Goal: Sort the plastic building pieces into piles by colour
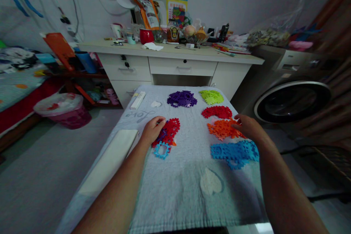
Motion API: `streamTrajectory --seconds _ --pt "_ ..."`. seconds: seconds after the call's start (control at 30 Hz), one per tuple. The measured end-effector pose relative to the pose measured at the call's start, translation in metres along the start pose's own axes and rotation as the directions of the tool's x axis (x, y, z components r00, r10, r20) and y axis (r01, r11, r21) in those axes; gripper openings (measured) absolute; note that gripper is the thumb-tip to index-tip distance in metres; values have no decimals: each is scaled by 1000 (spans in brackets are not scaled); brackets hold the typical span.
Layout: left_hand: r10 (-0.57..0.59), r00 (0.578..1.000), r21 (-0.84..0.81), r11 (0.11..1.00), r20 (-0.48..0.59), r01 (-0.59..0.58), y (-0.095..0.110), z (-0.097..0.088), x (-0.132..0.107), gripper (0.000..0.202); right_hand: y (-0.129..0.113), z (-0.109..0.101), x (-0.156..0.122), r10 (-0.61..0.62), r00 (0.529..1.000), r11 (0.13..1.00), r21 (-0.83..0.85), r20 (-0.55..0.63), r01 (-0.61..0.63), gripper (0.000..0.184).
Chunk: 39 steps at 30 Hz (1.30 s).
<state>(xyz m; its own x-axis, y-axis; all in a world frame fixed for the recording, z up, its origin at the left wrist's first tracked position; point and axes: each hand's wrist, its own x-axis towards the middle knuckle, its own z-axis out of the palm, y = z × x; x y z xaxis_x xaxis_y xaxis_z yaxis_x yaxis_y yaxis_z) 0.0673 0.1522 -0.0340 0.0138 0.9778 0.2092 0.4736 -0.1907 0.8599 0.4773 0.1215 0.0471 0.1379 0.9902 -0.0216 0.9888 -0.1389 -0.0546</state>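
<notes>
a pale cloth (178, 201) is spread over the work surface, and a white heart (210, 181) is displayed toward its near edge. the blue pieces (236, 152) are grouped at the right. at the left, a light-blue square frame (161, 156) is set against the near edge of a mixed pile (173, 127), in which red pieces predominate. this pile is partly covered by the left hand (154, 129), whose fingers are bent over it; whether a piece is pinched cannot be told. a long white slab (112, 157) is placed along the left side. the orange pieces (221, 128) are reached at their right end by the right hand (247, 126), with fingers curved; whether a piece is gripped cannot be told. beyond these, a red cluster (216, 111) is located, then the purple pieces (182, 98) and the green pieces (212, 97). a white desk (182, 66) is positioned behind, with a washing machine (270, 66) at its right.
</notes>
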Motion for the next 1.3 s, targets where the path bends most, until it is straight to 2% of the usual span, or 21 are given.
streamTrajectory --seconds 0.13,0.47,0.7,0.87,0.93,1.0,1.07,1.2,1.3 --pt "-6 1000 2 1000 0 6 1 0 0 31 4 6 2 47 999 999 -15 -22 -47 40" --pt "-16 1000 13 1000 15 16 0 1 0 32 11 9 -1 -22 1000 1000 -13 -18 22 33" --pt "-11 1000 8 1000 14 10 -4 2 1 33 7 10 -1 -17 1000 1000 -4 -3 17 32" --pt "-4 1000 4 1000 11 4 -4 1 1 33 -2 -1 -6 -7 996 1000 13 -91 8 33" --pt "-3 1000 5 1000 10 3 -4 2 2 33 -18 -9 -11 -25 987 998 59 -156 34 33" --pt "-1 1000 4 1000 6 1 -5 2 2 34 -44 -15 -19 -82 978 987 121 -192 107 31" --pt "2 1000 4 1000 7 -2 -5 2 2 35 -79 -15 -28 -214 957 940 227 -195 256 30" --pt "10 1000 -3 1000 10 -10 -7 0 2 40 -153 8 -50 -467 871 785 383 -151 487 28" --pt "20 1000 -30 999 2 -20 -7 0 2 44 -190 30 -61 -580 803 701 416 -141 579 31"
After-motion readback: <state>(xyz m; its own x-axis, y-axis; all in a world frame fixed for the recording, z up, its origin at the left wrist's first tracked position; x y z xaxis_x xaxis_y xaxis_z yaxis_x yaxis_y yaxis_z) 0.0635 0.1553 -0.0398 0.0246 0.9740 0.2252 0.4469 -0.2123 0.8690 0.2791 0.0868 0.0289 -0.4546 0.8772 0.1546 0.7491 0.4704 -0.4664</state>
